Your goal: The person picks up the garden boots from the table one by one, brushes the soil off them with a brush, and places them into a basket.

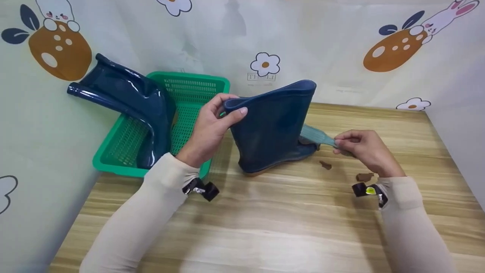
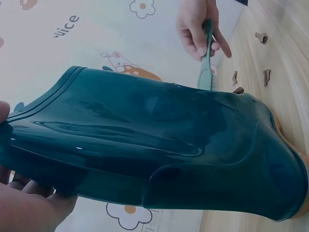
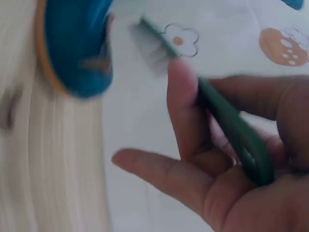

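Note:
A dark blue rubber boot (image 1: 269, 129) stands upright on the wooden table, its toe pointing right. At the top of the shaft, my left hand (image 1: 208, 127) grips the rim, thumb on the near side. My right hand (image 1: 365, 149) pinches the handle of a green brush (image 1: 316, 134), whose head is beside the boot's shaft, above the foot. Pale bristles (image 3: 149, 48) show blurred in the right wrist view, pointing toward the boot. A brown piece (image 3: 96, 64) appears on the boot's toe there; whether the bristles touch the boot, I cannot tell.
Left of the standing boot is a green plastic basket (image 1: 182, 79). A second glossy blue boot (image 1: 129, 91) leans in it, shaft over the left rim. Brown scraps (image 1: 364, 177) lie on the table (image 1: 265, 227) near the right hand. A patterned sheet (image 1: 322, 41) hangs behind.

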Available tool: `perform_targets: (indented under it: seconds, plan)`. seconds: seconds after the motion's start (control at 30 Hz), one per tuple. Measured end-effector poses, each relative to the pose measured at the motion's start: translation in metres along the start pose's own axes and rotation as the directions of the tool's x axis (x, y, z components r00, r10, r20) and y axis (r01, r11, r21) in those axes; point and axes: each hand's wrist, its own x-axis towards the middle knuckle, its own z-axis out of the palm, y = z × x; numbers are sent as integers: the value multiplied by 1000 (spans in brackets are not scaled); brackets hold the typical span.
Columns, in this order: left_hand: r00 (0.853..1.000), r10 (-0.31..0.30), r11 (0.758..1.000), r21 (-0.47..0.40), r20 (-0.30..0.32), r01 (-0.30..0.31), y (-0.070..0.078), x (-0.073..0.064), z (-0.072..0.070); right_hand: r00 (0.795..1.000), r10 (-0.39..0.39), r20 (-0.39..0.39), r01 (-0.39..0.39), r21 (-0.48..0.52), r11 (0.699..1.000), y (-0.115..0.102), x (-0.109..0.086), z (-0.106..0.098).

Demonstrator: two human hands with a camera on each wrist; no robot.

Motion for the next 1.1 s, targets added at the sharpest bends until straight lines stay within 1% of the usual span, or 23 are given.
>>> perform_targets:
  seconds: [0.07, 0.17, 0.23, 0.3, 0.33, 0.4, 0.47, 0.53, 0.6, 0.7, 0.77, 0.83, 0.9, 0.97, 1.03, 1.1]
  plan:
    - [1000, 2, 1000, 1, 0, -2, 0, 0, 0, 999, 24, 45, -26, 45, 999, 1, 3, 3]
    - [1000, 5, 1000, -1, -4, -5, -1, 0, 0, 995, 55, 78, -59, 43, 997, 8, 4, 1]
    - [1000, 3, 1000, 4, -6, -3, -1, -1, 0, 995, 74, 68, -76, 21, 997, 13, 0, -8]
    - [1000, -2, 1000, 8, -6, 2, -1, -2, 0, 996, 80, 37, -80, -1, 997, 17, -5, -19]
    - [1000, -3, 1000, 11, -6, 3, -1, -3, 0, 997, 78, 20, -78, 2, 997, 18, -7, -23]
    - [1000, -4, 1000, 21, -4, 4, 0, -3, 0, 998, 64, -7, -63, 47, 997, 17, -10, -28]
    - [1000, -1, 1000, 26, 1, 1, 0, -2, 1, 999, 43, -20, -41, 118, 992, 14, -10, -27]
    - [1000, 1, 999, 32, 5, -1, 0, -1, 2, 1000, 24, -11, -22, 166, 986, 10, -7, -20]
    - [1000, 3, 999, 32, 5, -3, 1, 0, 2, 1000, -2, 9, 0, 151, 988, 7, -3, -10]
    - [1000, 5, 1000, 20, -5, -5, 1, 0, 1, 999, -19, 31, 18, 50, 999, 7, 1, -3]
    - [1000, 9, 1000, 14, -5, -9, 1, 0, 1, 1000, -14, 13, 14, -12, 1000, 10, -1, -8]
    - [1000, 6, 1000, 4, -6, -6, 1, 0, 1, 1000, 1, -19, -2, -37, 999, 14, -5, -17]
    - [1000, -2, 1000, 2, -8, 2, 0, -1, 0, 998, 10, -56, -11, -16, 1000, 16, -9, -26]
    - [1000, -10, 1000, -1, -6, 10, 0, -1, 0, 996, -1, -84, 3, 21, 1000, 16, -10, -29]
    - [1000, -12, 1000, 2, -4, 12, 0, 0, 0, 996, -24, -90, 31, 75, 997, 13, -10, -27]
    - [1000, -9, 1000, 6, 4, 9, 1, 1, 1, 995, -52, -87, 62, 106, 992, 8, -7, -18]
